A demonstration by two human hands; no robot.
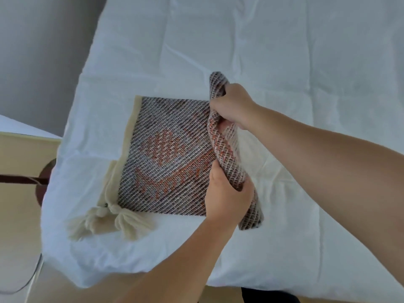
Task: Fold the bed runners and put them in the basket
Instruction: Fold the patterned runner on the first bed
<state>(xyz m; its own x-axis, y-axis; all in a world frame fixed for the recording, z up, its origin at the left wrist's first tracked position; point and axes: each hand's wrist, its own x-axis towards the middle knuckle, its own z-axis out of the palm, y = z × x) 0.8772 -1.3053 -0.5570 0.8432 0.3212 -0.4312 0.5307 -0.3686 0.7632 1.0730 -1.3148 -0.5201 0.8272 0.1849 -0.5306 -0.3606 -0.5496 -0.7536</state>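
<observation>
A woven bed runner (166, 154), grey-brown with an orange pattern, lies folded into a rough square on the white bed (262, 51). Its cream edge and tassels (113, 219) trail toward the bed's near left corner. The runner's right side is lifted into a thick roll. My right hand (231, 106) grips the upper part of that raised fold. My left hand (227, 193) holds its lower part, fingers wrapped around the cloth. No basket is in view.
The bed's left edge drops to a beige floor (19, 215). A light wooden piece of furniture (24, 147) stands left of the bed. A thin cable (37, 270) runs along the floor at lower left. A grey wall (43, 51) lies beyond.
</observation>
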